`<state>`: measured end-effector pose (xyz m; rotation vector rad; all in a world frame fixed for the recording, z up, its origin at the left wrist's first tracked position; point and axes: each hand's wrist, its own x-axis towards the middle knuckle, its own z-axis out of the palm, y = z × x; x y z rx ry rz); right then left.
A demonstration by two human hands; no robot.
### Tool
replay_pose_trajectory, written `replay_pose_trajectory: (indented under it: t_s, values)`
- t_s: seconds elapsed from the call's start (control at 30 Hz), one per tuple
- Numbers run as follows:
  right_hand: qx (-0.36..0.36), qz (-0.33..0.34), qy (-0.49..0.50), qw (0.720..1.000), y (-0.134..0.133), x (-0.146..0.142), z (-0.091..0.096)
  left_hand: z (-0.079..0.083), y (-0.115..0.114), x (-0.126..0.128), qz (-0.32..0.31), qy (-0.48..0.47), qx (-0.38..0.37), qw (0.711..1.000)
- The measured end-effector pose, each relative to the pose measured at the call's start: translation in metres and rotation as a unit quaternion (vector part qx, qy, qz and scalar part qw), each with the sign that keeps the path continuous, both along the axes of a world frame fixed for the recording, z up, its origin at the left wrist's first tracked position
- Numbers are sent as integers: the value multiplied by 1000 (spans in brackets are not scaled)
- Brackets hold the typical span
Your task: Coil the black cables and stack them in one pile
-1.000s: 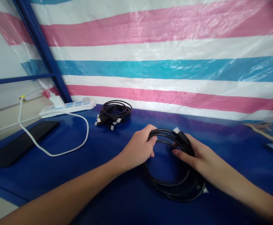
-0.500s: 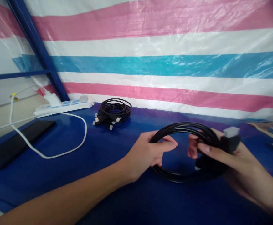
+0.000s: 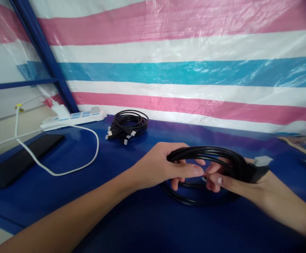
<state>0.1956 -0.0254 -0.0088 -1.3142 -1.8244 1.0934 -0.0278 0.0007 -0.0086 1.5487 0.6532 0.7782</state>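
Note:
A coiled black cable [image 3: 208, 154] is held just above the blue table [image 3: 90, 196], tilted nearly flat. My left hand [image 3: 163, 165] grips the coil's left side, thumb on top and fingers curled through the loop. My right hand [image 3: 237, 179] is closed on the coil's right side, where a black plug with a pale cap [image 3: 260, 163] sticks out past my fingers. The fingertips of both hands almost meet inside the loop.
A second bundle of black cables [image 3: 128, 124] with white-capped plugs lies at the back. A white power strip [image 3: 71, 119] with a white cord [image 3: 76, 165] is at the back left, next to a black flat device [image 3: 18, 160]. A striped tarp [image 3: 184, 59] walls the rear.
The coil has been lifted off the table and then tipped flatter. My left hand has slid further along it toward my right hand, which has drawn in closer.

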Motion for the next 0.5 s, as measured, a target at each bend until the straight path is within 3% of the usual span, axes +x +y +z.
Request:
replay_pose_trajectory:
  t_s: [0.13, 0.23, 0.33, 0.5]
  values:
    - [5, -23, -6, 1000, -3, -4, 2, 4, -1, 1, -26, -36, -73, 996]
    - [55, -39, -28, 997, -2, -7, 1, 7, -5, 3, -10, -35, -14, 999]
    - [79, -7, -18, 997, 1, -4, -3, 8, -10, 4, -17, -45, 36, 998]
    - [55, 50, -38, 996, 5, 6, -7, 2, -9, 2, -51, -29, 14, 998]
